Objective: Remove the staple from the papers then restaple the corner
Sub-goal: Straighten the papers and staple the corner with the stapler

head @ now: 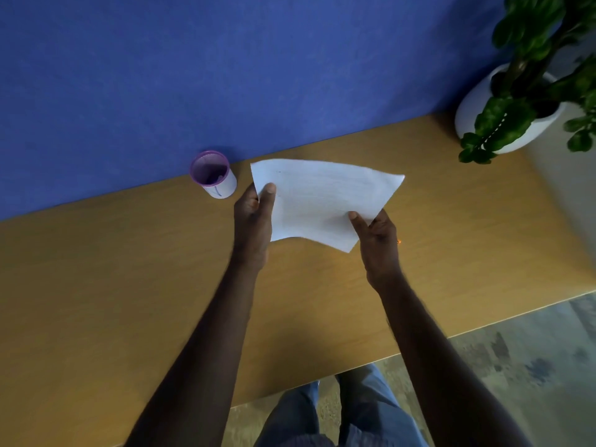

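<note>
Head view: both hands [254,214] pinching limp, curved white papers [322,201] above smooth wooden desk [129,269].

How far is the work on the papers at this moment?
Nothing looks done yet. The left hand and the right hand hold the papers above the table. The picture is too blurred to show a staple. No stapler is in view, so removing and restapling seem left.
</note>
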